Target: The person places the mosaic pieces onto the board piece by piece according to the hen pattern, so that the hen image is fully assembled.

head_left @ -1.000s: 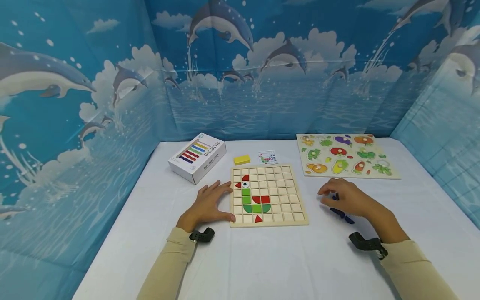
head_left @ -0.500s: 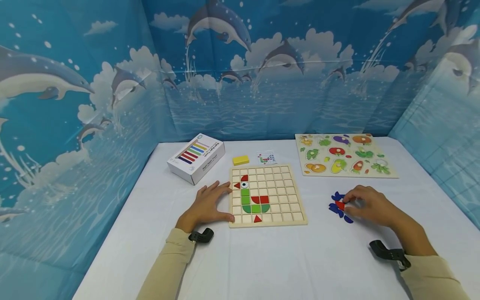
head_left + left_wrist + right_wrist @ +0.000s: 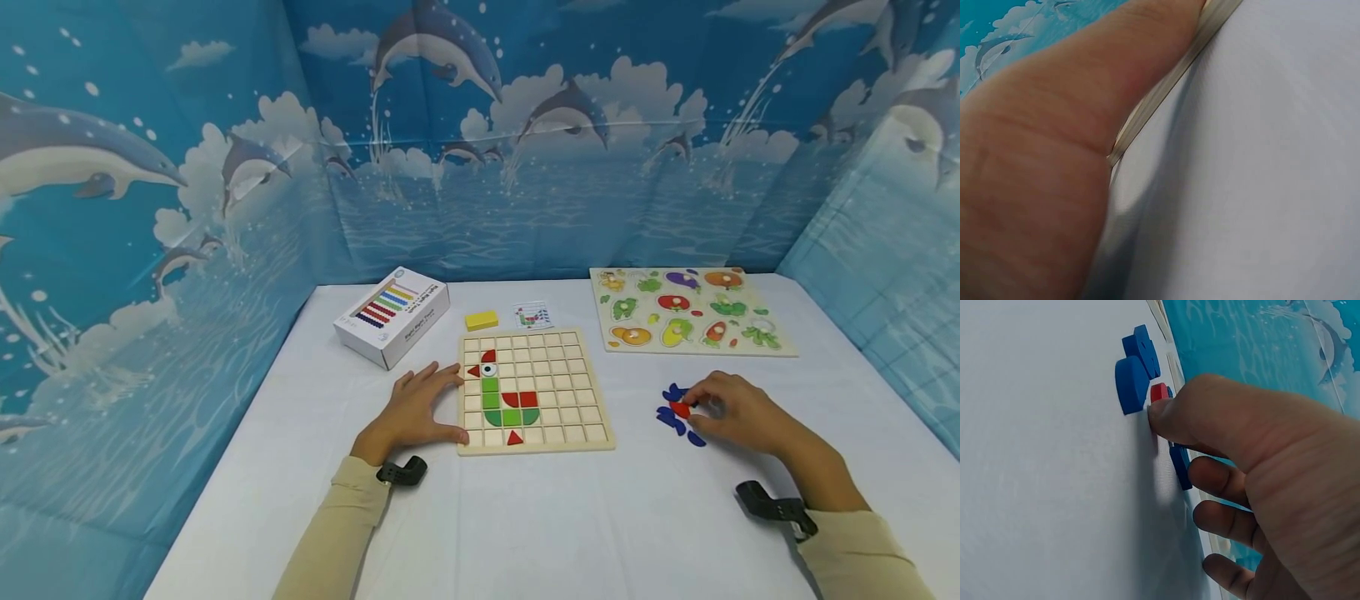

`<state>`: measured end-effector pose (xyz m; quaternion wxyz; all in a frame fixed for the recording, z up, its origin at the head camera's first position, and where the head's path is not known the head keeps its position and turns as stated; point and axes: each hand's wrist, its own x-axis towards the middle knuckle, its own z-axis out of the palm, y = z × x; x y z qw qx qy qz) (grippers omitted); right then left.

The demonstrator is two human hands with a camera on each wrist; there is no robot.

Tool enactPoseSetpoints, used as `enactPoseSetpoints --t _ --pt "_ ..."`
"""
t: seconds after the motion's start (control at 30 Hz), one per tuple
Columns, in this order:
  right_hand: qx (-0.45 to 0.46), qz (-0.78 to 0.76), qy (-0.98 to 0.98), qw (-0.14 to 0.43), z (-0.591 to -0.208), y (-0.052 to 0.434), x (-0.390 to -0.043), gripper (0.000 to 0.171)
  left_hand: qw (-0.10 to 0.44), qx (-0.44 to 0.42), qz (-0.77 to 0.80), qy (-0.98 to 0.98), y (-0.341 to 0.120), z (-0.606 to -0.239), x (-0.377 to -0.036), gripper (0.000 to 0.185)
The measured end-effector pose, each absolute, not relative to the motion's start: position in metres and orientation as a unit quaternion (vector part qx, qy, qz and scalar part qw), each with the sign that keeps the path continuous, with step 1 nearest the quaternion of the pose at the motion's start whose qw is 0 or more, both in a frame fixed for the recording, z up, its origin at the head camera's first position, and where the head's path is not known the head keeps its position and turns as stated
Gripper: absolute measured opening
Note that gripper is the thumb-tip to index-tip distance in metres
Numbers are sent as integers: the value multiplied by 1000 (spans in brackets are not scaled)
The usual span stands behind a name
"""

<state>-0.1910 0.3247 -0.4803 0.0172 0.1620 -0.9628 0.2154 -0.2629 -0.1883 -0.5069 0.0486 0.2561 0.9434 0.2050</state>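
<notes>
On the far left a blue curtain (image 3: 247, 225) printed with dolphins, clouds and water walled the place in; creased by folds, it ran on across the back and round the right side. Against it stood a table under a white cloth (image 3: 540, 525), faintly wrinkled toward the near edge. Taking the board's middle as the clock's centre, a white box (image 3: 392, 317) lay slantwise at ten o'clock. At nine was the left hand (image 3: 411, 415), spread wide and gripping nothing, its thumb and fingertips touching the board's left edge; from the left wrist, the thumb threw a soft shadow on the cloth.

The board (image 3: 566, 387) lay flat, gridded, with red and green tiles (image 3: 491, 400) in its left half and a red triangle (image 3: 515, 437) at six o'clock. A yellow block (image 3: 482, 320) sat at eleven, a picture card (image 3: 532, 315) at twelve. The vegetable puzzle (image 3: 641, 304) lay at two, near the curtain.

At three o'clock, well apart from the board, blue pieces (image 3: 666, 417) were scattered on the cloth around a red piece (image 3: 679, 409). The right hand (image 3: 738, 412), just beyond them, pinched that red piece between thumb and forefinger, the other fingers loosely bent.
</notes>
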Motion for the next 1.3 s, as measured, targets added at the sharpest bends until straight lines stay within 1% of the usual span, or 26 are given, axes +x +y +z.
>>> enactPoseSetpoints --t 0.43,0.63,0.8,0.9,1.07,1.2,1.3 --pt "157 219 -963 8 -480 321 -190 26 48 259 206 942 -190 -509 -264 99" --pt "149 223 -963 4 -480 321 -191 34 49 259 211 941 -189 -508 -265 99" --pt "161 222 -961 22 -481 322 -191 29 51 258 210 942 -189 -508 -265 98" --pt "174 225 -958 29 -482 321 -192 29 54 256 209 942 -189 -508 -265 98" --pt "180 219 -959 29 -483 318 -193 31 55 256 212 942 -189 -508 -266 98" --pt "172 215 -961 22 -483 317 -194 29 53 257 214 941 -189 -508 -266 99" --pt "174 213 -961 28 -484 317 -194 29 51 257 214 941 -189 -509 -266 98"
